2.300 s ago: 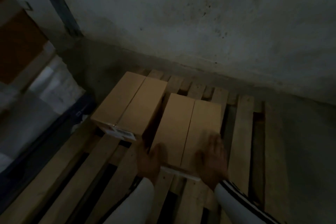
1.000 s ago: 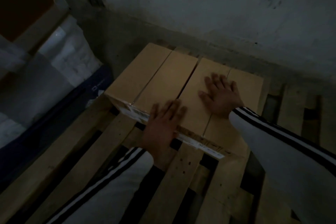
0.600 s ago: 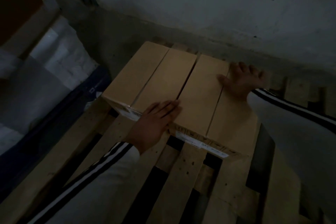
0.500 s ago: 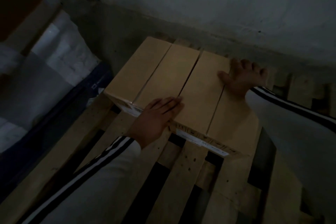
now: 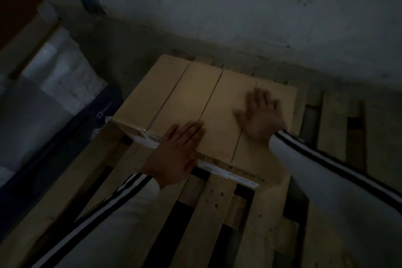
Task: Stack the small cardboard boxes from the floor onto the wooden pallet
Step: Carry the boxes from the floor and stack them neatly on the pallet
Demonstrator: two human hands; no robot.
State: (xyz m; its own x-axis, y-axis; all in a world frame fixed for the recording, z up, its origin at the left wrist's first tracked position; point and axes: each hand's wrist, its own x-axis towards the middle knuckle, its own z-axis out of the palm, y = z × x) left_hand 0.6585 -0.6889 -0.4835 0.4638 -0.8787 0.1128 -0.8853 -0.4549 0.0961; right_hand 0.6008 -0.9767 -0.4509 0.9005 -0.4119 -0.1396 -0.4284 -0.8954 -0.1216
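We see two boxes side by side and touching on the pallet (image 5: pixel 217 209), in its far left corner near the wall (image 5: pixel 239 6). The left box (image 5: pixel 174 95) carries a white label (image 5: pixel 148 137) on its near face; the right box (image 5: pixel 230 119) has a white label strip (image 5: pixel 230 173) along its near edge. The print on both is too dim and small for us to read. Our left hand (image 5: pixel 176 150) lies flat over the near edge where the boxes meet, fingers straight and close together, holding nothing. Our right hand (image 5: pixel 261 113), blurred, lies on the right box top with fingers spread wide. Both sleeves are white with dark stripes. Left of the pallet is a dark blue item (image 5: pixel 95 115) with a small white mark, beside pale wrapped goods (image 5: pixel 56 72).
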